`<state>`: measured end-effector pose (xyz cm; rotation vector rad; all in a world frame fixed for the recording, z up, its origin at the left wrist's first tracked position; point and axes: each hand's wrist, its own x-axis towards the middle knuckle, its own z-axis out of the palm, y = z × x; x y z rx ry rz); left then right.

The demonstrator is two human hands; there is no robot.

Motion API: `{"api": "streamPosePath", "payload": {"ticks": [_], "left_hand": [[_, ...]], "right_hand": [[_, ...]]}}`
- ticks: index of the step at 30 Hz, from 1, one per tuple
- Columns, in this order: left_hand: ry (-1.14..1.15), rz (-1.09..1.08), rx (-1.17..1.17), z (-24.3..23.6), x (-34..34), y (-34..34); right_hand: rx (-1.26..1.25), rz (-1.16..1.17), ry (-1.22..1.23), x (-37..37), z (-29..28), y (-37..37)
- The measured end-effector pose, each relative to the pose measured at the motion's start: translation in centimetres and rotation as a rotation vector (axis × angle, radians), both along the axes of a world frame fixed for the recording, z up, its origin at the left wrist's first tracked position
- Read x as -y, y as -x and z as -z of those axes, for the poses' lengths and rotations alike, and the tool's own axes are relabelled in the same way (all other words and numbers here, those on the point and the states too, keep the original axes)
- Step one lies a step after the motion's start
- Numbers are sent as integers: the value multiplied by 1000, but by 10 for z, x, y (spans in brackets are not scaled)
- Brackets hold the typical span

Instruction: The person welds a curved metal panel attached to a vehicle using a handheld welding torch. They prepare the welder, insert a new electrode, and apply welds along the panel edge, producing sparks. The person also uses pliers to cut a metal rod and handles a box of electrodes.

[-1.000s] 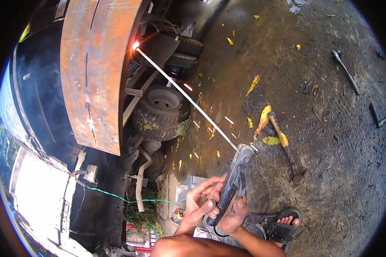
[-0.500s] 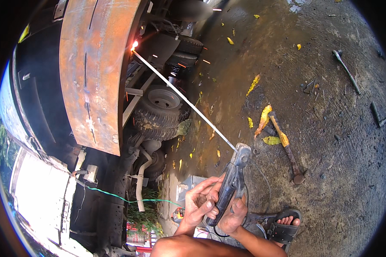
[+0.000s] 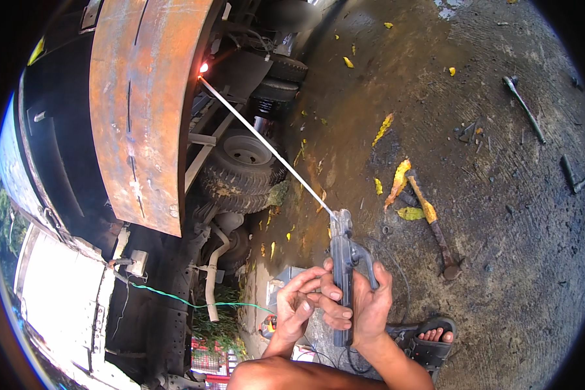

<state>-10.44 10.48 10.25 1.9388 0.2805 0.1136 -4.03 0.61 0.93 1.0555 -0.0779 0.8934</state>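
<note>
My right hand (image 3: 372, 304) is wrapped round the black handle of a welding electrode holder (image 3: 342, 260), its thumb by the curved lever. A long pale welding rod (image 3: 266, 144) runs from the holder's jaw up and left. Its far tip meets the edge of a rusty curved steel plate (image 3: 143, 110), where a red-white glow (image 3: 204, 67) burns. My left hand (image 3: 297, 302) is just left of the handle, fingers loosely bent and thumb apart. Its fingertips reach the right hand's fingers; whether they touch the handle is partly hidden.
Behind the plate are a truck's tyre (image 3: 244, 162) and underframe. A green wire (image 3: 175, 297) hangs at lower left. On the wet concrete lie a hammer (image 3: 435, 227), a ratchet wrench (image 3: 525, 109) and yellow leaves. My sandalled foot (image 3: 435, 338) is at lower right.
The holder has swung more upright and shifted slightly left; the right thumb now shows beside the lever. Flying sparks have faded, while the rod's tip stays at the plate's edge.
</note>
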Motion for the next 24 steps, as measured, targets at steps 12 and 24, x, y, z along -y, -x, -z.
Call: {"api": "streamPosePath", "payload": {"ticks": [12,24], "left_hand": [[-8,107,-322,-4,12,-6],[-39,115,-185,-5,11,-10]], "right_hand": [[-73,462,628,-13,5,27],[-38,490,660,-15,-7,19]]}}
